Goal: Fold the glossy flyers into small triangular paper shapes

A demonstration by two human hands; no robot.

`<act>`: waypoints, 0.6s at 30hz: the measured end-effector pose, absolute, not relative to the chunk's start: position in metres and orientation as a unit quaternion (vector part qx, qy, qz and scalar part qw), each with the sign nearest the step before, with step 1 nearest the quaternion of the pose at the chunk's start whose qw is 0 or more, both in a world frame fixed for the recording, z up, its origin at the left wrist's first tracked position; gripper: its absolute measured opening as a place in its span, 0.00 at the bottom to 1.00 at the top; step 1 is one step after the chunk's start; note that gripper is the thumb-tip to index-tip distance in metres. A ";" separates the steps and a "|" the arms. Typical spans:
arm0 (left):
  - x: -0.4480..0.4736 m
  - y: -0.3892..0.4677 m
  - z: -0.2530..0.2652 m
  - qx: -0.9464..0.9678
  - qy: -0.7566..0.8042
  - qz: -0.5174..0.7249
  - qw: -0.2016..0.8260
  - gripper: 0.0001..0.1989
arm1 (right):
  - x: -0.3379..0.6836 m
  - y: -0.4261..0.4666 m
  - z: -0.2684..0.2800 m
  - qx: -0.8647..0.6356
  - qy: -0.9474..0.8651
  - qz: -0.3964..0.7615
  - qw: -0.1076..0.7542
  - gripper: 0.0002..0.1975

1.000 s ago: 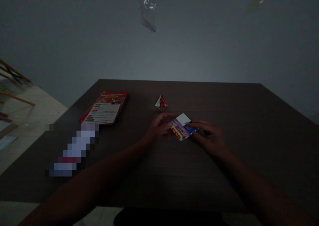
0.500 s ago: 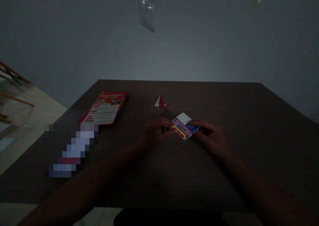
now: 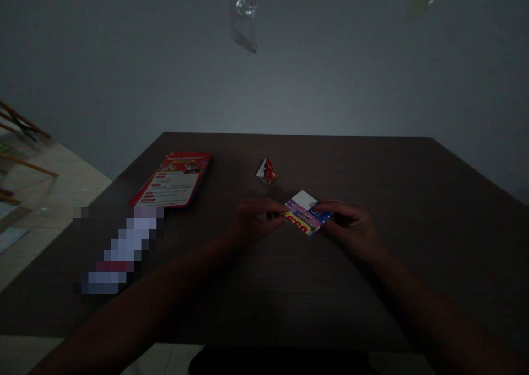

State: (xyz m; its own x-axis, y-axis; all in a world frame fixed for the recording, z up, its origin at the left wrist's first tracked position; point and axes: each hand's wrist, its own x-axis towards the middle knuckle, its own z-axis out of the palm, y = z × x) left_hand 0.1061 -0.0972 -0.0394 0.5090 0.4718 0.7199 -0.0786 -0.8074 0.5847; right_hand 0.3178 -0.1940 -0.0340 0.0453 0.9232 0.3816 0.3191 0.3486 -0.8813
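Observation:
Between my two hands is a small folded piece of printed paper [image 3: 306, 214], white at its far corner, with purple, blue and yellow print and red characters. My left hand [image 3: 258, 219] pinches its left corner between thumb and fingers. On the right corner, my right hand [image 3: 351, 220] grips it the same way. The paper is held just over the dark table, printed side up. Beyond my left hand stands a small folded paper shape [image 3: 266, 171], red and white with a pointed top.
A stack of red and white printed leaflets [image 3: 173, 182] lies on the left of the dark wooden table [image 3: 363, 165]. Nearer me is a pixelated pale area [image 3: 124, 253]. Behind the table, a clear plastic bag [image 3: 243, 16] hangs against the grey wall.
The folded paper has tilted and shifted slightly towards me. Both hands keep their pinch on it, and the other things have not moved.

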 end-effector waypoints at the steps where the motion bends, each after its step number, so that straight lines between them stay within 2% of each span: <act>1: 0.106 -0.098 -0.038 0.819 0.120 0.480 0.291 0.05 | 0.318 -0.194 -0.034 -0.495 -0.630 0.288 0.524 0.09; 6: 0.107 -0.101 -0.037 0.819 0.148 0.463 0.304 0.04 | 0.317 -0.193 -0.033 -0.504 -0.622 0.282 0.529 0.05; 18: 0.108 -0.106 -0.036 0.780 0.250 0.470 0.329 0.06 | 0.312 -0.194 -0.036 -0.534 -0.531 0.300 0.586 0.07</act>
State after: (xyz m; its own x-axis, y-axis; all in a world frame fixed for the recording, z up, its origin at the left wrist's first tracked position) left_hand 0.1084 -0.1055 -0.0364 0.4336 0.6984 0.5694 0.0805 -0.6594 0.7474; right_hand 0.3120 -0.1940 -0.0358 0.2568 0.9182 0.3017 0.2157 0.2499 -0.9440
